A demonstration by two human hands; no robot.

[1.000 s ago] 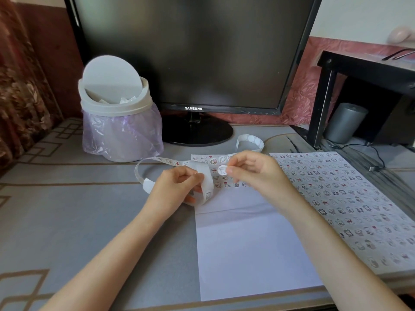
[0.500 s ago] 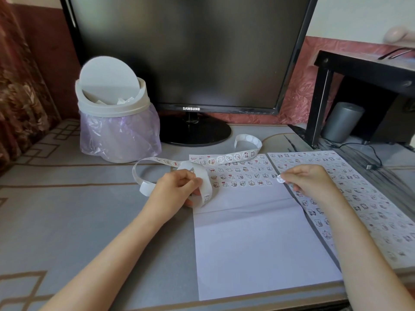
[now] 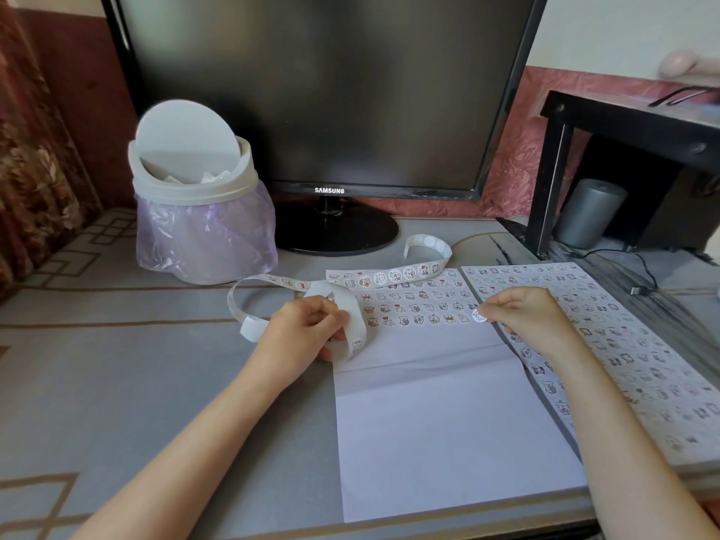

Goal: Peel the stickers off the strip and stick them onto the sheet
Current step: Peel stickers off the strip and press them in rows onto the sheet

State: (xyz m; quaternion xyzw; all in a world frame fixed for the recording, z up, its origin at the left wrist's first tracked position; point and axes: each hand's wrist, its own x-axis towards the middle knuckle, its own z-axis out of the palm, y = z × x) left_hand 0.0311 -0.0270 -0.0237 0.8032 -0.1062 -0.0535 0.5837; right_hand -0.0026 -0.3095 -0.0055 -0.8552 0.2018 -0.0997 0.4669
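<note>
Head view: the left hand (image 3: 307,329) grips a loop of the strip (image 3: 393,275), fingers curled round the white backing; from this grip the strip arcs out to the left and back, then runs with its long axis left to right along the far edge of the sheet (image 3: 448,415), ending in a curled tip beyond and to the right of the grip.

The right hand (image 3: 522,313) pinches one round sticker (image 3: 478,316) between its fingertips, touching or just above the right edge of the sheet, in line with the nearest sticker row; rows of stickers fill the far part of the sheet, between the two grips.

A second sheet (image 3: 623,337), covered in stickers, lies under and to the right of the right hand.

The bin (image 3: 195,212), beyond the left grip, has a tilted swing lid and a purple liner, and holds white scraps.

The monitor (image 3: 311,91) bezel reads "SAMSUNG".
</note>
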